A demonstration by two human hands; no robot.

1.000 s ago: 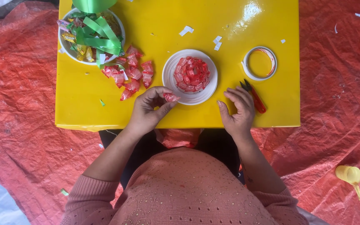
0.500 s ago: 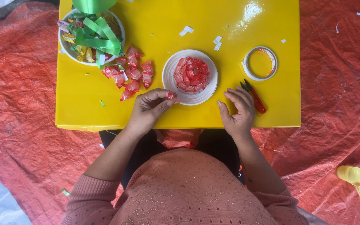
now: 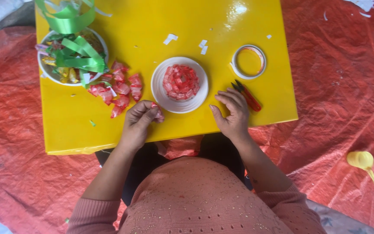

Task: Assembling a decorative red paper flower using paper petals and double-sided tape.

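Hands at a yellow counter (image 3: pixel 122 17) of red sweets

Head view: at centre frame the left hand (image 3: pixel 138 121) pinches a red wrapped sweet (image 3: pixel 158 116) just below-left of the white plate (image 3: pixel 161 93); the right hand (image 3: pixel 232 113), loosely curled and holding nothing, rests on the counter beside the red snips (image 3: pixel 247 96)
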